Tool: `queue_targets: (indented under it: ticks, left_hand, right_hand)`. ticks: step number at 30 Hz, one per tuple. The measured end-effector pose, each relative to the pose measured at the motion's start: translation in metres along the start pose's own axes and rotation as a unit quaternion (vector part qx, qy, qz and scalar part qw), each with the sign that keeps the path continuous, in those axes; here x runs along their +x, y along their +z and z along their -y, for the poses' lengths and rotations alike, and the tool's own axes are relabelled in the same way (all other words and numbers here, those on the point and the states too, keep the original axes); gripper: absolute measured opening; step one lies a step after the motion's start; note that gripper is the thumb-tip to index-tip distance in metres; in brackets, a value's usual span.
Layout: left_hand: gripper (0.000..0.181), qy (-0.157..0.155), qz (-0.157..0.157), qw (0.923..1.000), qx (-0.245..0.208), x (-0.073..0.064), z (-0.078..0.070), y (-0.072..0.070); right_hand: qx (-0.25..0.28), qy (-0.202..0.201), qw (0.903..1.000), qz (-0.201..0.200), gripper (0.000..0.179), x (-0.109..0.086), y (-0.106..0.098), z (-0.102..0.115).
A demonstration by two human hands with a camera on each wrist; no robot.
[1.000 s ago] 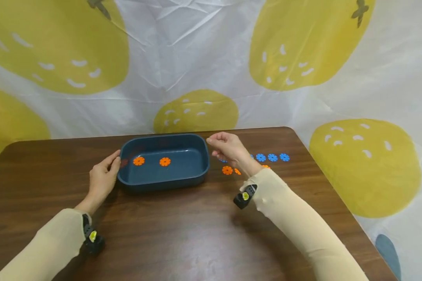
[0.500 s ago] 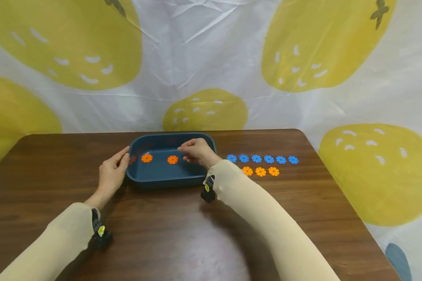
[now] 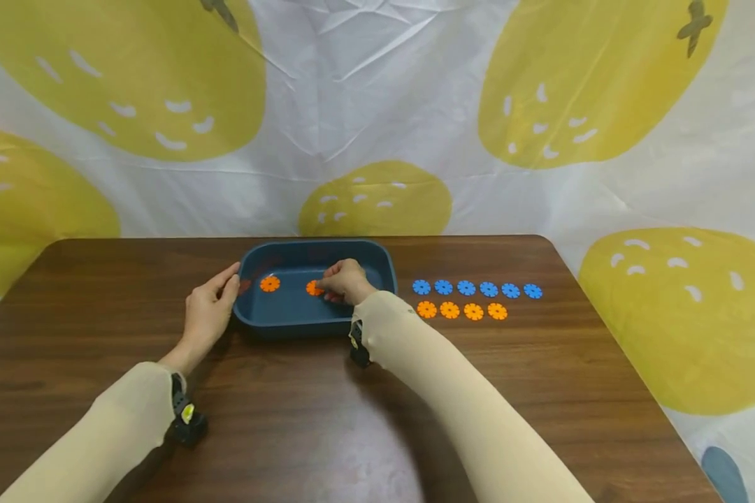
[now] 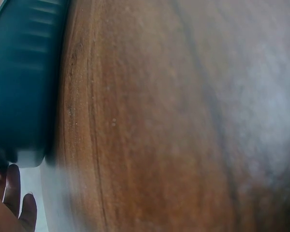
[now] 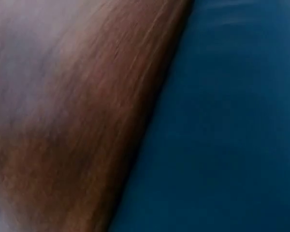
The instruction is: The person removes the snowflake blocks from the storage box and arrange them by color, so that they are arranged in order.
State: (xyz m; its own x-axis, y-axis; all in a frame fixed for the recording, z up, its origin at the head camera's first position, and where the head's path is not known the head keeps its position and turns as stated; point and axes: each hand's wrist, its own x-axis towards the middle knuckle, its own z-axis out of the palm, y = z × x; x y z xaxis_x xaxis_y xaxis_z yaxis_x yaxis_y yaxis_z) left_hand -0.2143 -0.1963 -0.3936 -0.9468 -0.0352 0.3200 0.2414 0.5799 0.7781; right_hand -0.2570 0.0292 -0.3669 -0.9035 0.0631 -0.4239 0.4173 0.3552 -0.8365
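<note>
A dark blue rectangular tray [image 3: 289,306] lies near the table's back edge. Inside it are two orange slotted plastic discs, one [image 3: 270,283] towards the left and one [image 3: 312,288] nearer the middle. My left hand [image 3: 207,316] rests against the tray's left end; in the left wrist view its fingers [image 4: 13,186] touch the outer end wall. My right hand [image 3: 349,282] reaches inside over the front rim. Its fingers are curled, the tips overlapping the right side of the middle disc; I cannot tell whether they pinch it. In the right wrist view only the tray wall [image 5: 222,130] and table show.
Right of the tray, a row of several blue slotted discs [image 3: 465,288] lies on the brown wooden table [image 3: 277,433]. In front of them runs a shorter row of several orange discs [image 3: 449,310]. A cloth [image 3: 377,112] with yellow fruit prints hangs behind the table.
My right hand has moved left from beside the tray's right rim, into the tray and down to the middle orange disc. The left hand stays at the tray's left end. The head view has shifted slightly.
</note>
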Motion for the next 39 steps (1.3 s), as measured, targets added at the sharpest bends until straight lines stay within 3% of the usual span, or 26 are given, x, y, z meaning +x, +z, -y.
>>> queue_targets:
  ticks: [9,19,33,39]
  left_hand:
    - [0.038,-0.006,0.002,1.0000,-0.006,-0.003,-0.002,0.000]
    - [0.039,-0.016,0.004,0.9999,0.000,-0.004,-0.003,-0.001]
    - [0.040,-0.015,0.005,0.9999,0.007,-0.004,-0.004,-0.002]
    - [0.040,-0.013,0.005,0.9999,0.007,-0.004,-0.003,-0.001]
  right_hand:
    - [-0.080,-0.017,0.9966,-0.013,0.021,0.006,0.003,-0.003]
    - [-0.163,-0.036,0.9855,-0.032,0.023,0.004,0.006,-0.003]
    - [-0.195,-0.044,0.9788,-0.045,0.013,-0.007,0.006,0.001]
    - [-0.180,-0.050,0.9816,-0.042,0.017,-0.009,0.004,-0.001]
